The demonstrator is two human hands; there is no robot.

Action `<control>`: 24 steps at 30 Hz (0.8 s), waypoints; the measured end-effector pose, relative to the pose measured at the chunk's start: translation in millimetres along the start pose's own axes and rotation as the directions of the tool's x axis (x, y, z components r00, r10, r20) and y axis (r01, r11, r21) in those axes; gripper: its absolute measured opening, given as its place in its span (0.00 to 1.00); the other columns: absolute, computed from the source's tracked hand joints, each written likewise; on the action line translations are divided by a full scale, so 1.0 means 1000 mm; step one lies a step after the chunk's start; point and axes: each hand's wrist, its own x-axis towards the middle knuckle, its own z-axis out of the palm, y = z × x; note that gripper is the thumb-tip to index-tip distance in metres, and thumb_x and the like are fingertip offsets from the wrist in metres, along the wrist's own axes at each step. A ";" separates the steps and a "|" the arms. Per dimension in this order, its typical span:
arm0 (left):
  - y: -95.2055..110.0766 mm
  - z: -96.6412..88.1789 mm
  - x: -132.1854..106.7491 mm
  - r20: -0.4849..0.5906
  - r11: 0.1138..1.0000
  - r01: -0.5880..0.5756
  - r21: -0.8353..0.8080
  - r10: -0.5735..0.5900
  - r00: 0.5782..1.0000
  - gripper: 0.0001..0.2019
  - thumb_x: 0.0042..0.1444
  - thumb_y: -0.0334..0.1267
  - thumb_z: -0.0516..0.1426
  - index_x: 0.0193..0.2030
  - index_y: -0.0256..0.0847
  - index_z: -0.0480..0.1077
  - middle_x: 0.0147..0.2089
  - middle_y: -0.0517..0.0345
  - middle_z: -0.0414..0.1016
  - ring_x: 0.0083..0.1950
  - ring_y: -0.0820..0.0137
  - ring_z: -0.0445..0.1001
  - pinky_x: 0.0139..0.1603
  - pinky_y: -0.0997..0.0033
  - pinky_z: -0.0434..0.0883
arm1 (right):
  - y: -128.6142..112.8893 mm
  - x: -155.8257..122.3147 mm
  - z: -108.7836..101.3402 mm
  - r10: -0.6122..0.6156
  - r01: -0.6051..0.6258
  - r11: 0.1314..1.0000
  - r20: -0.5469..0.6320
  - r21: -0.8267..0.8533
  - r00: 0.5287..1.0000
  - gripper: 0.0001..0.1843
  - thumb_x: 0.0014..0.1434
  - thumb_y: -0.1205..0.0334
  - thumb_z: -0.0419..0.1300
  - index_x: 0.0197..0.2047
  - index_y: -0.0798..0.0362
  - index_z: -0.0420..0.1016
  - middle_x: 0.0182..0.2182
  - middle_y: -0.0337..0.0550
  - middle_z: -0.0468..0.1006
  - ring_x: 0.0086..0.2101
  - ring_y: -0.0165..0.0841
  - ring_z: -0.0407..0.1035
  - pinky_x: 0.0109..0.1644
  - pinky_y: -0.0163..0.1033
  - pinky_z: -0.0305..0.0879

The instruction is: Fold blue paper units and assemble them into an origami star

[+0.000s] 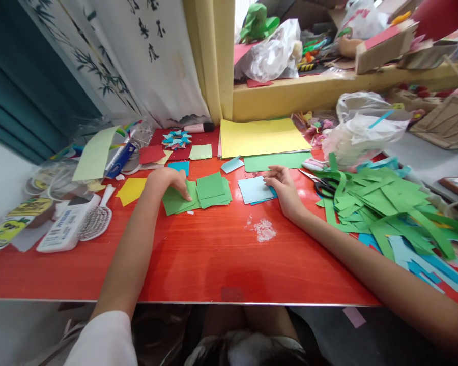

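My left hand [172, 181] is bent down over a pile of green paper squares [173, 202], fingertips pressed together on its upper right part; some fingers are hidden behind the hand. Touching that pile on the right is a second stack of green squares [213, 189], slightly fanned. My right hand [281, 187] rests at the right edge of a light blue stack of paper squares [254, 190], fingers loosely bent and apart. A darker blue sheet shows beneath that stack. Behind my left hand lies a blue square [179, 168], and to its left are yellow squares [132, 190].
Green paper strips [385, 203] heap at right beside black-handled scissors [322, 184]. Yellow sheets [263, 137] lie at the back near a folded paper ornament [176, 139]. White crumbs [264, 230] dot the red table [213, 259]. A hairbrush [97, 218] lies left.
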 end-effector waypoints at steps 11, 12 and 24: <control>-0.010 -0.025 -0.042 -0.054 0.997 0.030 0.076 -0.026 0.998 0.24 0.49 0.46 0.56 0.53 0.40 0.65 0.55 0.47 0.68 0.51 0.57 0.69 0.44 0.65 0.68 | 0.000 -0.001 0.001 0.004 -0.003 1.000 0.029 -0.026 1.000 0.16 0.49 0.65 0.58 0.43 0.48 0.61 0.34 0.38 0.68 0.36 0.30 0.65 0.40 0.39 0.63; -0.013 -0.029 -0.054 -0.126 0.995 0.059 0.079 -0.049 0.991 0.21 0.51 0.43 0.54 0.52 0.39 0.65 0.51 0.46 0.71 0.47 0.58 0.71 0.41 0.66 0.68 | 0.000 -0.001 0.001 -0.002 0.002 0.999 0.029 -0.032 1.000 0.16 0.49 0.64 0.58 0.43 0.48 0.61 0.33 0.38 0.68 0.36 0.30 0.64 0.40 0.39 0.63; 0.107 -0.004 -0.070 -0.571 0.826 -0.535 0.179 0.530 0.627 0.10 0.57 0.37 0.50 0.44 0.37 0.63 0.41 0.52 0.69 0.43 0.62 0.69 0.44 0.64 0.65 | -0.015 -0.018 0.008 -0.204 0.267 0.948 0.310 -0.175 0.928 0.21 0.51 0.54 0.63 0.47 0.46 0.63 0.44 0.41 0.72 0.45 0.37 0.67 0.50 0.45 0.64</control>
